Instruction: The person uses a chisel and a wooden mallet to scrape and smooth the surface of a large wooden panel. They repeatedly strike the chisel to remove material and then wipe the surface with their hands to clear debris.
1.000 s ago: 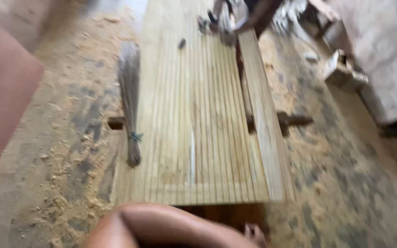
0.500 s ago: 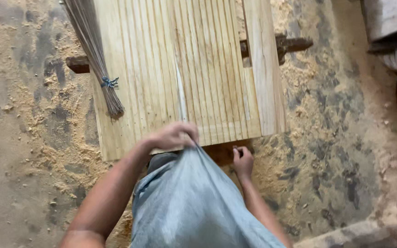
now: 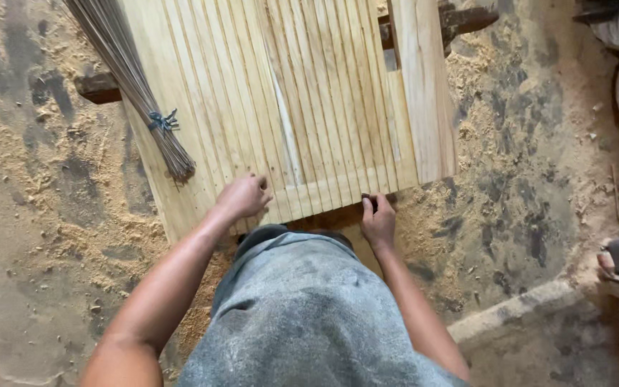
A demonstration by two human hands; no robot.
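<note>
left hand [image 3: 243, 196] lies flat on the near end of the row of thin wood strips [image 3: 288, 107], fingers together, likely steadying them. right hand [image 3: 378, 218] pinches the strips' end edge (can't tell on what). broom bundle [image 3: 134, 93] lies alongside.

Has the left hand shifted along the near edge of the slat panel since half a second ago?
Yes. The left hand now rests on the slats left of the pale strip, nearer the broom; before, it sat right at that strip's near end.
</note>
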